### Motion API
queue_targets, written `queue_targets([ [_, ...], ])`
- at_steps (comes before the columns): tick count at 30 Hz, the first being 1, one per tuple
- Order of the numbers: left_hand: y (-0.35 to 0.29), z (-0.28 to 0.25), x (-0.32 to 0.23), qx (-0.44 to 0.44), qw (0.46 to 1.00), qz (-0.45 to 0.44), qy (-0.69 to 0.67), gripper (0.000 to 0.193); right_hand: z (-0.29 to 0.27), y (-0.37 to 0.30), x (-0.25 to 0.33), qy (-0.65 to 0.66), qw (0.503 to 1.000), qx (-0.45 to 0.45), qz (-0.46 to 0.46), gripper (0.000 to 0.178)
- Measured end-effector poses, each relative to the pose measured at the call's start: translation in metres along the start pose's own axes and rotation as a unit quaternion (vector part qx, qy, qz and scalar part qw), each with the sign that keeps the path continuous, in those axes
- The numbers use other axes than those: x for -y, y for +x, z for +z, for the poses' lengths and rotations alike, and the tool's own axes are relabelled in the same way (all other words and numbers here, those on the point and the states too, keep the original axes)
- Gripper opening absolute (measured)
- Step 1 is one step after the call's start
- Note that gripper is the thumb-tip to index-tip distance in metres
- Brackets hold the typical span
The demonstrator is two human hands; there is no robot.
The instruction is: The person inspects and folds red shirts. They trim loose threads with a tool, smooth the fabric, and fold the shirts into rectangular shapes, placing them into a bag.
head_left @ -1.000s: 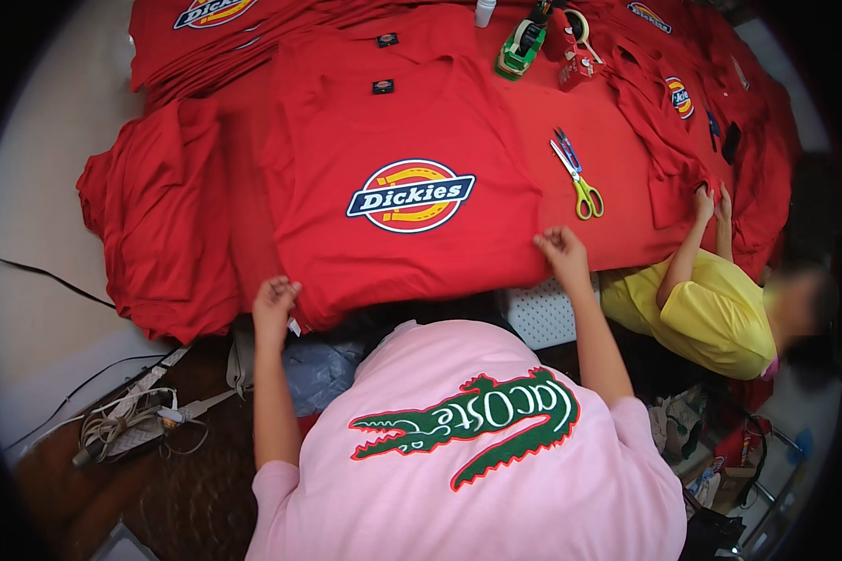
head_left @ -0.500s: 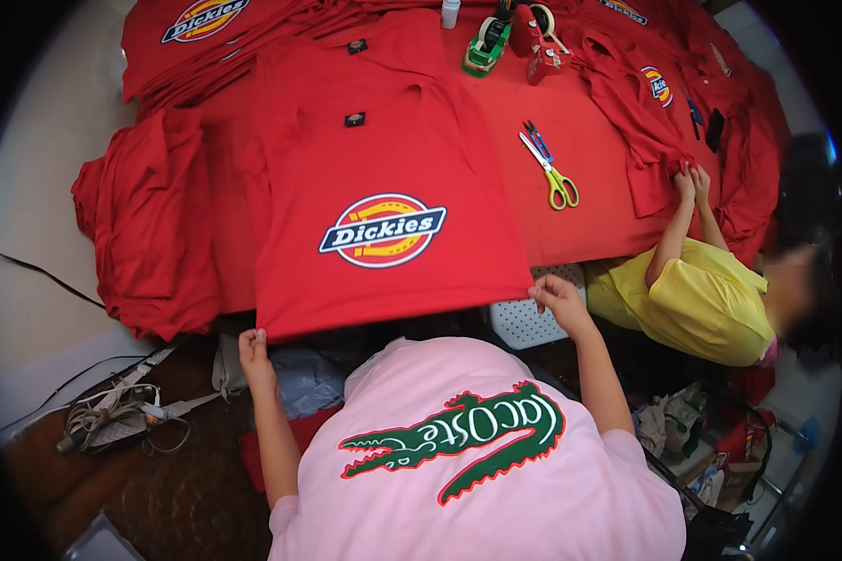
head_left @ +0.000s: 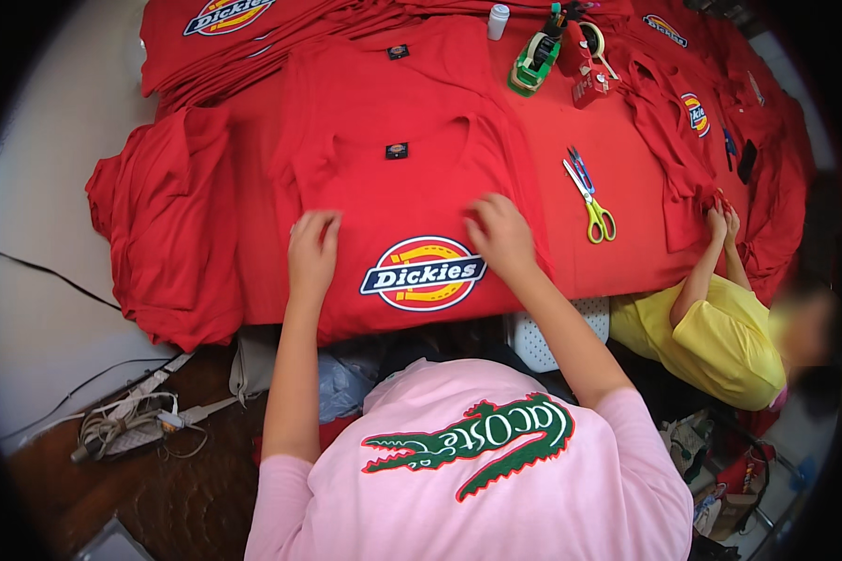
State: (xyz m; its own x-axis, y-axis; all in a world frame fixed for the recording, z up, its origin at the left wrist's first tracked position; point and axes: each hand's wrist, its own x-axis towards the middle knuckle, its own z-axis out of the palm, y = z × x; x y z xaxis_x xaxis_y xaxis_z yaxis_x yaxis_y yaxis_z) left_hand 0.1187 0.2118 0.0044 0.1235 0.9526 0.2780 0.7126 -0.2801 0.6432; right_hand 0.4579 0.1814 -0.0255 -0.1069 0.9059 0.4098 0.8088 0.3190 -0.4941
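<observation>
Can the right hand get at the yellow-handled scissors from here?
Probably yes. The scissors lie to the right of the right hand, handles toward the person, and nothing stands between. Whether the hand grips the shirt is unclear.

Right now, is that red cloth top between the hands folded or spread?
Spread: the red cloth top shows its small dark neck label and bright oval print facing up.
</observation>
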Motion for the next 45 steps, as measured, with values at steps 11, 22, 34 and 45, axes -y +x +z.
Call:
queue_targets([
  [11,0.137,0.106,0.040,0.044,0.996,0.031,0.064,0.013,0.123,0.133,0.012,-0.052,0.991,0.040,-0.117,0.020],
  [22,0.146,0.109,0.039,0.035,0.994,0.072,0.072,0.013,0.088,0.148,-0.020,-0.026,0.963,0.091,-0.253,0.022],
  [34,0.146,0.113,0.035,0.047,0.993,0.043,0.102,0.068,0.088,0.169,-0.019,0.097,0.994,0.041,0.039,0.014],
  [45,0.148,0.117,0.033,0.096,0.983,0.015,0.156,0.091,0.107,0.170,-0.019,-0.030,0.998,0.053,-0.028,0.005],
])
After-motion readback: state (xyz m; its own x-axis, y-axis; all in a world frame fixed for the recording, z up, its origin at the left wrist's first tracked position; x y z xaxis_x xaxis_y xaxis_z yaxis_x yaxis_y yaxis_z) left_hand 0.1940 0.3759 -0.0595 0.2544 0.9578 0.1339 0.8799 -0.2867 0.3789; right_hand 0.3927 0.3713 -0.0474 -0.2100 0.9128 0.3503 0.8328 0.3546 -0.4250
